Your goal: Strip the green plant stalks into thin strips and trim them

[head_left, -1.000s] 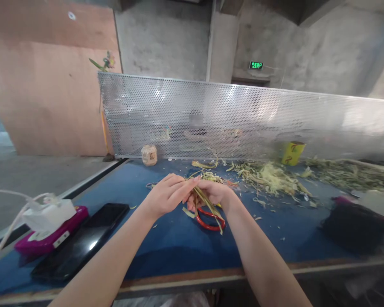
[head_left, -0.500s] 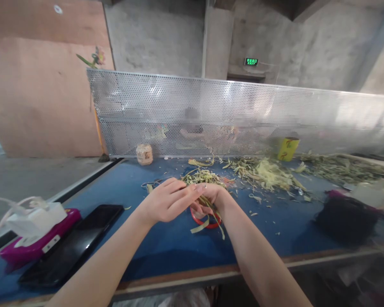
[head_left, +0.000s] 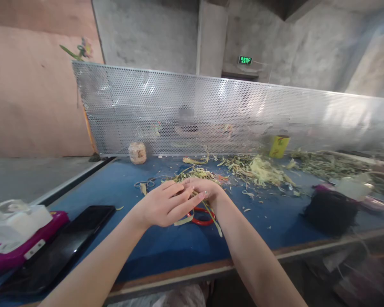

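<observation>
My left hand (head_left: 163, 204) lies across my right hand (head_left: 205, 186), its fingers close together and bent over the right palm. Pale green plant strips (head_left: 215, 222) are pressed between my hands, their loose ends hanging below toward the near edge. My right hand is curled beneath, its fingertips mostly hidden by the left. Just under both hands a red ring-shaped item (head_left: 202, 221) rests on the blue tabletop (head_left: 166, 251). Right behind them is a small heap of greenish plant bits (head_left: 196, 172).
At left lie a black phone (head_left: 60, 245) and a purple power strip (head_left: 48, 234) with white plugs. A wrapped roll (head_left: 137, 152) and a yellow box (head_left: 279, 146) stand by the perforated metal screen (head_left: 166, 111). Dried strips (head_left: 262, 170) and a black container (head_left: 331, 211) are at right.
My left fingers have slid forward and down across the right hand, so more of the red ring shows. The view has shifted slightly right.
</observation>
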Motion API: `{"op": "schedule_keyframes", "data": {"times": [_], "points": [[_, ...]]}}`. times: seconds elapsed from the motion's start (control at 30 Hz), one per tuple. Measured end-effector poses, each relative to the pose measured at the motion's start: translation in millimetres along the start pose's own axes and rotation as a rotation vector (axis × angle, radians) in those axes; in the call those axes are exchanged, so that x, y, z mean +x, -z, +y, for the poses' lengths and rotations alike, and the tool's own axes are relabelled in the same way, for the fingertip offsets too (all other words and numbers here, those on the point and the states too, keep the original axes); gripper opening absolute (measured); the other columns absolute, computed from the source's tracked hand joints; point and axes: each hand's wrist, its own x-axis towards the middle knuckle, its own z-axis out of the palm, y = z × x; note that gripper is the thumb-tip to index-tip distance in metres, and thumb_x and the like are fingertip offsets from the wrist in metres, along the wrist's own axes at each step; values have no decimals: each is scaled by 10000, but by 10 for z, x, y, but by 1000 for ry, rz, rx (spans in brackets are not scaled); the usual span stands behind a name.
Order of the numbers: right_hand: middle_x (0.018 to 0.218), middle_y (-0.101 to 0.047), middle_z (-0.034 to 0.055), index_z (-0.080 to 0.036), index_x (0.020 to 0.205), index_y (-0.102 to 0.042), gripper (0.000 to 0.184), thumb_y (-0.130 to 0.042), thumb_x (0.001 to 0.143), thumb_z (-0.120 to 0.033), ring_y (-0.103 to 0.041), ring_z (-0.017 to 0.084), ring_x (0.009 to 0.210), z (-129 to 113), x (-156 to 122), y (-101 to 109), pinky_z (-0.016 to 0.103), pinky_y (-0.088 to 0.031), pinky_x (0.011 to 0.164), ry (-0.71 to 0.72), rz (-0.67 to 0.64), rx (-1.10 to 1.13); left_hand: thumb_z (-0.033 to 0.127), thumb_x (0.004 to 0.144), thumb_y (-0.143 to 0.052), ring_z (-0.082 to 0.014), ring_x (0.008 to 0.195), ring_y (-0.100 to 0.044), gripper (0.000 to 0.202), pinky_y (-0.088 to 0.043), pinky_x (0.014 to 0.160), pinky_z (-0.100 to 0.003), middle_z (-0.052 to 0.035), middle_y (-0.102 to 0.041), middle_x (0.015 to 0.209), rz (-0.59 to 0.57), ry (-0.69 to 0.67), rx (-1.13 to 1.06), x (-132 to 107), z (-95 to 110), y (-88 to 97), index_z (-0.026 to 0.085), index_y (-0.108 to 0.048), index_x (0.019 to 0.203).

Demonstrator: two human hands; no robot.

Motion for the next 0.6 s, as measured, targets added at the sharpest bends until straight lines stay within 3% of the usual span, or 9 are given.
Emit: {"op": "schedule_keyframes", "data": {"times": [0.13, 0.3, 0.47, 0.6], "points": [[549, -560, -30, -143, 629, -593, 109, -528, 690, -206, -483, 60, 487, -50, 4, -65, 170, -391, 476, 38, 141, 5, 121, 804, -482, -163, 784, -580, 461, -464, 646, -290, -82, -660, 858, 3, 33, -7, -1, -9, 1, 113, -354, 1247], [526, -539, -40, -159, 711, -574, 74, -541, 718, -224, -463, 66, 421, -113, 18, -113, 191, -369, 430, 74, 375, 144, 61, 820, -428, -150, 749, -583, 502, -469, 656, -277, -62, -667, 801, 11, 183, -38, -54, -58, -38, 102, -283, 1299], [688, -597, -30, -181, 771, -539, 125, -603, 702, -264, -571, 88, 508, -132, -18, -71, 194, -418, 482, 206, 384, 247, 131, 840, -432, -137, 808, -606, 461, -479, 722, -266, -66, -666, 926, -3, 423, -101, -201, -128, -156, 184, -325, 1285], [788, -614, -23, -196, 759, -518, 120, -585, 731, -291, -576, 81, 548, -154, -22, -96, 197, -437, 510, 281, 399, 288, 187, 835, -458, -128, 790, -627, 437, -495, 744, -258, -21, -684, 841, 41, 723, -196, -205, -129, -173, 197, -364, 1261]]}}
